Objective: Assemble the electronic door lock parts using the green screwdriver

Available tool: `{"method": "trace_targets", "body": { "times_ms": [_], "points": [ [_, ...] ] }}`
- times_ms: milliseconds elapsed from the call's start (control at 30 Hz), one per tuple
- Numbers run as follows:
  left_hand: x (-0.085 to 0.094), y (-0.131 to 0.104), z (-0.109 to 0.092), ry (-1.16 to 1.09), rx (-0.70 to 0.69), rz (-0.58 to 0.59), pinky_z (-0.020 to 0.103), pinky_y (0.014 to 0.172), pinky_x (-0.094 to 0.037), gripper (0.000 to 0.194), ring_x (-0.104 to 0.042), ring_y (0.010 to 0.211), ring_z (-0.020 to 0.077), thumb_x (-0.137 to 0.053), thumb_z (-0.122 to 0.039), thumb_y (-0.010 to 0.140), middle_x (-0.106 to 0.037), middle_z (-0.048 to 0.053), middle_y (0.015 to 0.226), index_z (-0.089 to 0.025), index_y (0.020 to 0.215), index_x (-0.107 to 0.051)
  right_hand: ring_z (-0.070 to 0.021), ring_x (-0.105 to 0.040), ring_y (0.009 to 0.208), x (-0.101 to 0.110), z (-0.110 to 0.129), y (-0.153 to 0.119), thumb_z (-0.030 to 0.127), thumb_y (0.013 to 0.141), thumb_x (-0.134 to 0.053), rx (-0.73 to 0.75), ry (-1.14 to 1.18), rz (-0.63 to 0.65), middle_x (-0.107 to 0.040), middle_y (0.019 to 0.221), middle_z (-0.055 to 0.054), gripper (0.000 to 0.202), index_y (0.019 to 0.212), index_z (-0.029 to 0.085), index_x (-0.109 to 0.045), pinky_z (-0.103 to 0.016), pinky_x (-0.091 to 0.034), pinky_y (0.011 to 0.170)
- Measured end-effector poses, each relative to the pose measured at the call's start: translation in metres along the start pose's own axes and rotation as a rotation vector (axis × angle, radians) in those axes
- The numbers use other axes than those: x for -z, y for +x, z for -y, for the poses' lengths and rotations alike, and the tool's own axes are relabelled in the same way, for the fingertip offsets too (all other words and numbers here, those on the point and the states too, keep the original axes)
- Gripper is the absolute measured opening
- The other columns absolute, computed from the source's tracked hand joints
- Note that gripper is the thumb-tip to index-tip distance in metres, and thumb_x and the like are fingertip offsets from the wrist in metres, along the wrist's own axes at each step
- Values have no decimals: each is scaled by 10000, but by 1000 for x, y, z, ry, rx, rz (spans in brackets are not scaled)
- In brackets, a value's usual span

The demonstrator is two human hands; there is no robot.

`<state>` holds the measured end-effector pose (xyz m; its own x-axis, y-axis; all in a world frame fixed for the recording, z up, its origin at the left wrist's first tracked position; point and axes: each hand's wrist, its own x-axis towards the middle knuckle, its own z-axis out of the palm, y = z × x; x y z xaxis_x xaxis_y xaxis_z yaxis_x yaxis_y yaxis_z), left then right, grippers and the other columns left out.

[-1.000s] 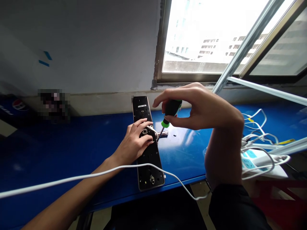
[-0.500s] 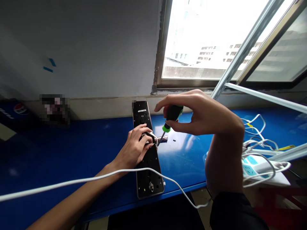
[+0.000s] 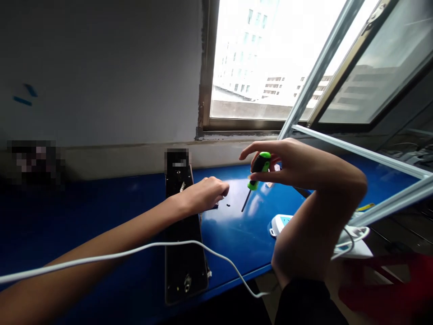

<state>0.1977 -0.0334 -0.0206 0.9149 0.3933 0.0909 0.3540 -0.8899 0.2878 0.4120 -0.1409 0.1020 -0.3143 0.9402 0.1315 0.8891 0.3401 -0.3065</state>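
pale grey wall (image 3: 101, 67) fills the upper left, and beside it a bright window (image 3: 250, 58) gives onto washed-out buildings. below both runs a glossy blue table (image 3: 101, 194). metal framing bars (image 3: 320, 67) slant across the right side, with something red (image 3: 399, 293) and blurred under the table's edge at lower right.

a long black panel (image 3: 184, 262) lies flat on the table, left of centre, one end toward the wall and the other near the front edge. a left forearm (image 3: 135, 225) passes over its middle. a white cable (image 3: 176, 243) sweeps across the foreground, over that forearm and the panel's near part.

the two hands are apart. the right hand (image 3: 287, 162) is closed around the handle of a green and black screwdriver (image 3: 260, 166), whose shaft points down and slightly left, well clear of the panel; whether its tip meets the table i cannot tell. the left hand (image 3: 211, 194) is past the panel's right edge, fingers curled; whether they grip anything is hidden.

a white power strip (image 3: 279, 223) sits by the right forearm. a small dark piece (image 3: 228, 205) lies on the table between the left hand and the screwdriver tip.
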Motion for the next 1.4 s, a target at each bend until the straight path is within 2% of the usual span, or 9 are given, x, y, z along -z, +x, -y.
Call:
{"method": "trace_targets", "body": {
  "times_ms": [167,467,700,900,1000,1133,1233,1333,1400],
  "points": [
    [-18,38,14,24,-33,126,278,606,-409,146,-657,731,199,-672,-81,866,-725,51,845,-202,897,-749,-208,-721,765,2,-9,-4,383,834,-768,-144,-4,-13,-760,853,-17,420,1231,260,-706,-330,-538,624],
    [-39,60,30,4,-44,211,254,617,-429,271,-653,769,188,-633,-28,798,-720,30,842,-219,946,-756,-179,-688,755,4,-17,-6,369,839,-768,-31,-17,-64,-757,928,-29,443,1265,260,-713,-308,-511,596],
    [-39,63,21,19,-72,237,259,629,-406,295,-633,781,190,-611,-3,809,-709,19,813,-222,936,-762,-153,-675,682,5,-23,-6,353,834,-784,-40,29,-49,-752,870,4,448,1269,281,-703,-283,-505,562],
    [-22,53,8,31,-64,215,277,707,-487,308,-686,887,219,-633,-15,849,-750,48,915,-222,1024,-780,-172,-694,738,3,-18,-5,310,839,-784,19,16,-74,-754,897,-8,425,1257,278,-715,-301,-525,603],
    [-10,33,6,-33,-118,84,315,838,-547,238,-713,1000,223,-626,-91,936,-766,74,1107,-208,1085,-771,-172,-707,777,2,-14,-5,304,861,-769,113,34,-61,-761,943,-10,431,1285,264,-702,-301,-536,639],
    [-2,-15,12,-78,-222,-298,359,937,-597,210,-725,1072,222,-607,-162,994,-732,100,1241,-191,1149,-745,-157,-722,838,2,-6,-2,330,909,-740,294,79,-34,-766,1067,-20,454,1345,237,-654,-282,-555,707],
    [-4,-57,16,-48,-245,-530,375,988,-596,196,-689,1160,227,-582,-150,1016,-734,94,1208,-203,1106,-748,-147,-730,914,-1,4,6,320,938,-718,454,112,-28,-752,1178,-47,412,1323,188,-651,-263,-569,763],
    [-14,-93,16,-8,-244,-643,409,1030,-574,223,-653,1202,248,-638,-76,962,-733,89,1198,-203,1118,-735,-138,-731,938,-6,17,16,288,945,-719,551,120,-36,-747,1206,-51,365,1285,165,-663,-253,-576,789],
    [-23,-109,16,-20,-211,-657,436,1074,-548,259,-617,1260,263,-637,-42,942,-724,86,1224,-204,1123,-725,-134,-735,942,-11,26,22,274,935,-739,568,126,-38,-752,1198,-41,351,1264,170,-673,-251,-583,806]
  ]
}}
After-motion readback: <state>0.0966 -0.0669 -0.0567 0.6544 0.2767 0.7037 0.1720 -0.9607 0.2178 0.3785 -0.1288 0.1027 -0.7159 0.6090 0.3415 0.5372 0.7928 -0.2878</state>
